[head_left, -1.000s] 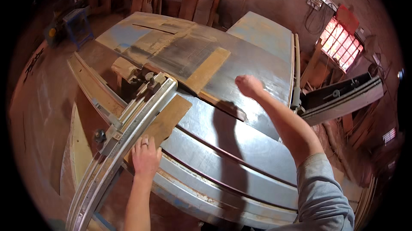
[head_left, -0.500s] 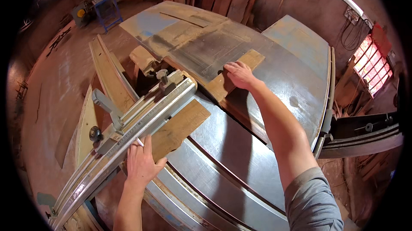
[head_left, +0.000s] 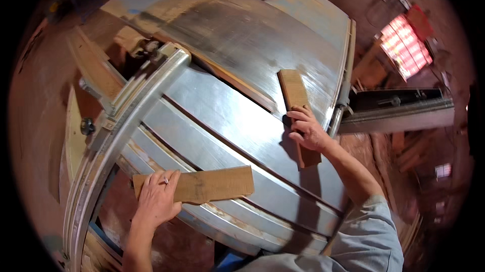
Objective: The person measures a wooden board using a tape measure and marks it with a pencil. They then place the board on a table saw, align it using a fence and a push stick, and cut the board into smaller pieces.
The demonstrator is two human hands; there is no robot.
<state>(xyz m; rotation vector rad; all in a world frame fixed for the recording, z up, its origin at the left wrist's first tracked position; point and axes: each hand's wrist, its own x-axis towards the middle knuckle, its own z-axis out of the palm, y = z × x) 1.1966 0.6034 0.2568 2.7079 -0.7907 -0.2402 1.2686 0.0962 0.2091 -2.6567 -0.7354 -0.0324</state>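
My left hand (head_left: 154, 204) grips the left end of a short brown wooden board (head_left: 220, 183), which lies crosswise over the near edge of the ribbed metal sliding table (head_left: 202, 97). A small white stick, resembling a cigarette, (head_left: 165, 180) sits between the fingers of that hand. On the right, my right hand (head_left: 309, 133) is closed round a second narrow wooden board (head_left: 293, 87). That one points away from me, tilted a little, above the metal table and casting a shadow on it. The fingers' undersides are hidden.
A metal fence rail (head_left: 139, 87) with clamps runs along the left. Past the sliding table lies a wide, dusty saw table top (head_left: 227, 24), with a wooden strip (head_left: 242, 87) along the gap between them. A dark rail assembly (head_left: 399, 103) juts out at right.
The left board has come away from the fence toward me and turned crosswise. My right hand has brought its board from the far table top to the near right, turning it lengthwise. The view has shifted.
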